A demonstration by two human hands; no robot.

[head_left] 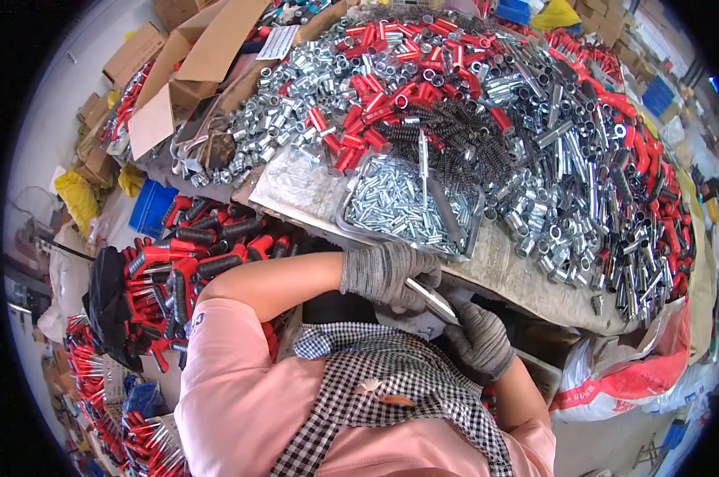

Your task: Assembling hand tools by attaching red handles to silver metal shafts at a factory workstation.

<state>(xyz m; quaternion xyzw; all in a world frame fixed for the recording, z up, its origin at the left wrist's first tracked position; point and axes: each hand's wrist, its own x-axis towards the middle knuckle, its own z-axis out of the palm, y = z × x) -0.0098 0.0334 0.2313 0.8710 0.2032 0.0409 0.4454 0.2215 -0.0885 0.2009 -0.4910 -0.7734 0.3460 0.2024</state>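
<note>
Both hands wear grey knit gloves and meet in front of my chest, just below the bench edge. A shiny silver metal tube [432,301] slants down to the right between them. My left hand [391,274] is closed around its upper left end. At the lower right end, my right hand [483,338] has its fingers closed on the tube, and that end is hidden. Just beyond my left hand sits a clear plastic tray [346,216] of small silver pins. A long thin tool with a silver shaft and dark grey handle [447,211] lies across the pins.
Heaped on the bench are silver sleeves [276,111], red tubes [367,111], dark coil springs [455,143] and chrome parts [566,159]. Red-and-black handled tools [208,246] pile up at my left. A red-and-white sack [622,381] is at the right; an open carton [193,79] stands far left.
</note>
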